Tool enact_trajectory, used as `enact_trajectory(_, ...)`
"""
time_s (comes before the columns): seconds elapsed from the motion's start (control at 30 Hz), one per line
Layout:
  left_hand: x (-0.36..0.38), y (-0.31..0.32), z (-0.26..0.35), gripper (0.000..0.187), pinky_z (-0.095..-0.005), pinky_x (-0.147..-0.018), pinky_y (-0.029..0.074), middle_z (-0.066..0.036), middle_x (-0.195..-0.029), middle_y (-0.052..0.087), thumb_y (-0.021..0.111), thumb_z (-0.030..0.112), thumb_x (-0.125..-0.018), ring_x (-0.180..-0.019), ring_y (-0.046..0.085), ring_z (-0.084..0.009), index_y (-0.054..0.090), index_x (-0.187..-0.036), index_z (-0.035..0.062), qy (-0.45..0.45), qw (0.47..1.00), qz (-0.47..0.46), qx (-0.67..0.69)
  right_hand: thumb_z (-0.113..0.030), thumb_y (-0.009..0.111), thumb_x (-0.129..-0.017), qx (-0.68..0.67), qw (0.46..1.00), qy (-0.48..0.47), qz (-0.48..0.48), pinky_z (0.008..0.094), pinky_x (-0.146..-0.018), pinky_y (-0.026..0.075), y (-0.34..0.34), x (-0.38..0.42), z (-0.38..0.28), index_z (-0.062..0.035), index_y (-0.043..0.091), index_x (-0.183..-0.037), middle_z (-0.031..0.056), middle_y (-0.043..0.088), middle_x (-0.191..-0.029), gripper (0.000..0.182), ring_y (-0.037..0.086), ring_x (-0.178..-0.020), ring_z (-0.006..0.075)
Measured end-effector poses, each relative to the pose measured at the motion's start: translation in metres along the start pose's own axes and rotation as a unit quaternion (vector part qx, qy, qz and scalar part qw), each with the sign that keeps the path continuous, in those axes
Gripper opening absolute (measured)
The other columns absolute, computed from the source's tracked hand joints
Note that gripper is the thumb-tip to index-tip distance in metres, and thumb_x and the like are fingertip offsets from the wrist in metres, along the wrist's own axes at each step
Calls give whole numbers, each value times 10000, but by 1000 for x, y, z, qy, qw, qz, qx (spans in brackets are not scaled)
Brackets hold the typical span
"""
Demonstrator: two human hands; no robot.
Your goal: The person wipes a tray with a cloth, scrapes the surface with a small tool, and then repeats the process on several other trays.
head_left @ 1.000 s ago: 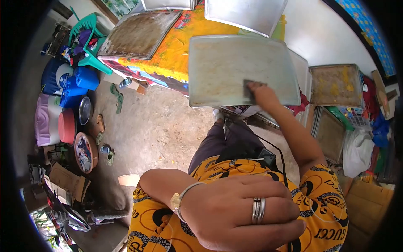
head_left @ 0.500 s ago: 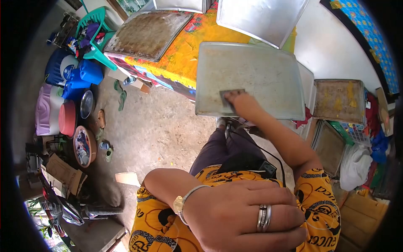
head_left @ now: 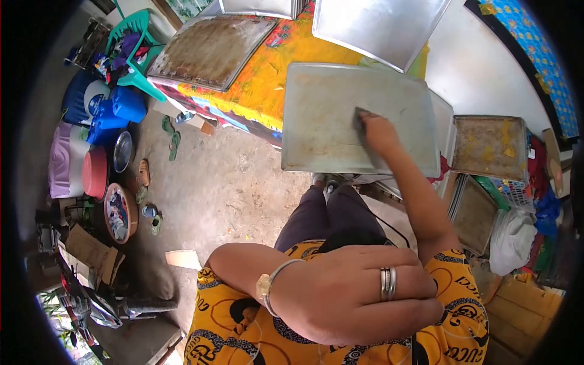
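A flat metal baking tray (head_left: 328, 91), greyish with brown stains and scratches, lies across the table's near corner. My right hand (head_left: 380, 135) is closed on a flat dark grey scraper-like piece (head_left: 360, 118), tilted against the tray's surface right of its middle. Whether this piece is a blade or a stiff pad cannot be made out. Close to the camera, my left hand (head_left: 359, 295) is held across my chest, with rings and a bracelet on it. Its fingers are curled together and their tips are hidden, so anything inside them does not show.
A browned tray (head_left: 213, 52) lies on the yellow flowered tablecloth (head_left: 261, 73). Shiny trays (head_left: 380, 30) stand behind. Another stained tray (head_left: 486, 146) rests at right on a crate. A green chair (head_left: 131, 55), blue jugs (head_left: 128, 103) and basins (head_left: 118, 213) stand at left.
My right hand has moved right and slightly up over the tray, and the grey piece has gone from lying flat to tilted. My left hand's fingers are more curled.
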State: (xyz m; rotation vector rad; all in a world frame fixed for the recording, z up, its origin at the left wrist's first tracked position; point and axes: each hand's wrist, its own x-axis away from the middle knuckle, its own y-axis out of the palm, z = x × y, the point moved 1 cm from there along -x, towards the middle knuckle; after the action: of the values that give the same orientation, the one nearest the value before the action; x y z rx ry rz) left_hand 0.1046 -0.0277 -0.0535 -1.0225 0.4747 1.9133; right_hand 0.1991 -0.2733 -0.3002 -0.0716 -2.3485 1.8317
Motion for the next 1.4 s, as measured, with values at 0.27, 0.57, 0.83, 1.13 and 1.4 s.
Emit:
enact_trajectory(0.27, 4, 12, 6, 147, -305, -561, 513, -201, -803, 599, 604, -1, -788, -646, 596, -271, 622, -864, -126, 12, 996, 50, -68, -86, 460, -822, 129, 953, -260, 90, 469, -840, 476, 49, 41, -85, -95, 515, -1233, 183, 546, -1221, 415, 582, -1004, 381)
enact_trajectory(0.57, 5, -10, 21, 256, -350, -628, 500, -176, -840, 552, 550, 118, -824, -696, 567, -290, 581, -932, -113, 58, 978, 84, -181, -123, 381, -897, 27, 977, -197, 83, 478, -704, 498, 34, -37, -67, -8, 610, -961, 222, 646, -851, 264, 637, -802, 374)
enact_trajectory(0.83, 13, -60, 50, 278, -360, -660, 499, -190, -892, 548, 512, 136, -860, -734, 568, -303, 575, -960, -116, 3, 960, 122, -253, -35, 413, -832, 102, 990, -96, 8, 490, -774, 477, 4, -148, -61, -29, 534, -1171, 220, 636, -942, 361, 607, -885, 393)
enact_trajectory(1.13, 65, -156, 195, 151, -311, -566, 525, -192, -789, 611, 587, 48, -830, -662, 623, -271, 644, -842, -92, 42, 906, 218, -361, -171, 511, -846, 160, 984, -72, -28, 482, -787, 479, 16, -134, -65, -26, 437, -1304, 261, 608, -1019, 486, 601, -911, 410)
enact_trajectory(1.4, 159, -197, 316, 201, -289, -556, 512, -158, -763, 577, 609, 111, -812, -666, 600, -228, 636, -800, -87, 185, 758, 306, -545, -239, 559, -823, 245, 966, 37, -73, 471, -970, 396, 15, -162, -89, 8, 311, -1372, 285, 390, -1341, 651, 472, -1148, 414)
